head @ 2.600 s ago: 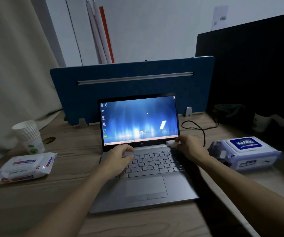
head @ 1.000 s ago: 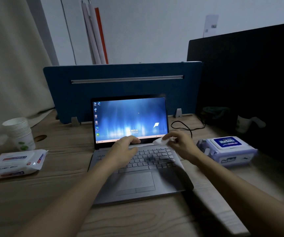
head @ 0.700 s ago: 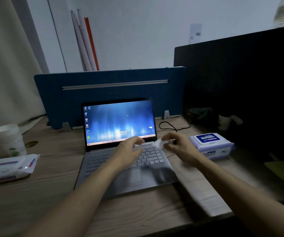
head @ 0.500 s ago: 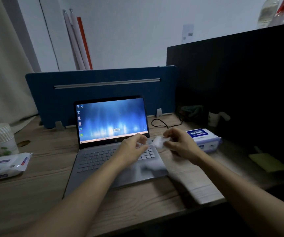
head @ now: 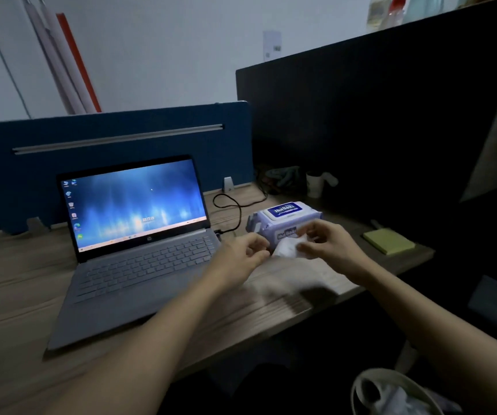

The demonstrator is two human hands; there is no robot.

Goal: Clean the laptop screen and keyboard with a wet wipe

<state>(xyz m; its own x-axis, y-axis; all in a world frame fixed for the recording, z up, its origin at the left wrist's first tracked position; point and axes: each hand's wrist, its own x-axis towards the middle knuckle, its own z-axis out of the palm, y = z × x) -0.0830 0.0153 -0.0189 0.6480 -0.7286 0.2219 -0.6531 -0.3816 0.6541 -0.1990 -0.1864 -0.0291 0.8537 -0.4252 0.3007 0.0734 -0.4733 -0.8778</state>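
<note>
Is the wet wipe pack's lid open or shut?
Shut: the blue-labelled lid lies flat on the wet wipe pack.

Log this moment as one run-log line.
left hand: pinching wipe | right hand: pinching wipe | laptop: open, untouched

The room was dim; the laptop screen (head: 135,202) glowed blue and was the brightest thing in view. Dark shadow filled the right side. Both hands were motion-blurred, and straight lines bowed toward the wide-angle edges.
</note>
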